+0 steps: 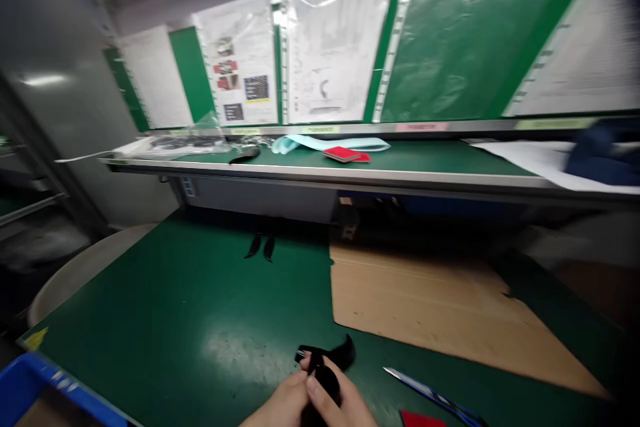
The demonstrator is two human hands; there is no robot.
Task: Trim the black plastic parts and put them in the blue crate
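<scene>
Head view: a green worktable [165,307] bears a cardboard sheet [425,307]; nearer me, my left hand [289,397] and right hand [351,405] clamp a black curved piece [343,352], seemingly mid-work; beyond lie two black leaf-shaped pieces [269,249], done or waiting, I can't tell.

Two hands [351,407] together on glossy black parts [343,352] over a green bench [165,300], blue pointed tool [434,396] to their right, flat cardboard [425,300] beyond, two small dark pieces [269,249] farther back, red pads [341,154] on the shelf [440,159] above
</scene>
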